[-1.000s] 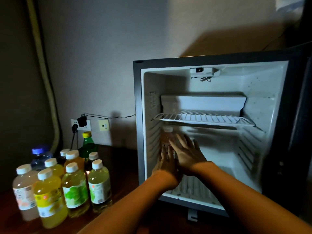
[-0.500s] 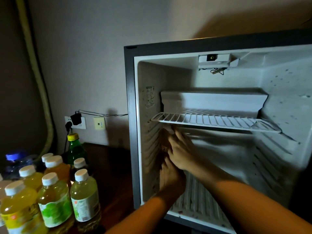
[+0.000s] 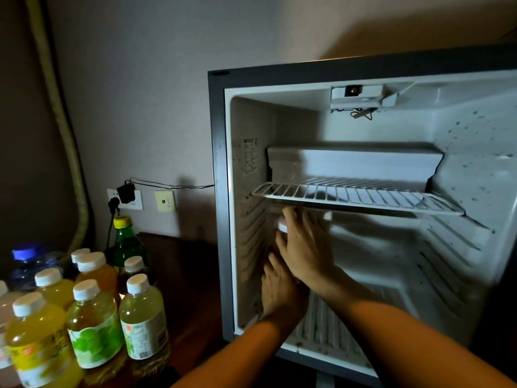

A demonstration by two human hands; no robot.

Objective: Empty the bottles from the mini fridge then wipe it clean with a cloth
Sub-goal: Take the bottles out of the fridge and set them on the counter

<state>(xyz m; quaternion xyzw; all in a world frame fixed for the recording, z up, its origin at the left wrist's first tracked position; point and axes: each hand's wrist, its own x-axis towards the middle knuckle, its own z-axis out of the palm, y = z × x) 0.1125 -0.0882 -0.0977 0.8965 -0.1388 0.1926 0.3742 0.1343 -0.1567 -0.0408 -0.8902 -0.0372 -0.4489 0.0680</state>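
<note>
Inside, the right hand wraps a white-capped bottle under the shelf in the fridge; the left hand cups it lower down, grip unclear. Side sticker and outside bottles' labels are unreadable.

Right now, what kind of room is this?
Probably a hotel room or bedroom: an open mini fridge on a dark wooden table, drink bottles beside it, wall sockets behind.

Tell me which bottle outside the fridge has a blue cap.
The clear water bottle at the far left back of the cluster. The green bottle has a yellow cap; all others have white caps.
</note>
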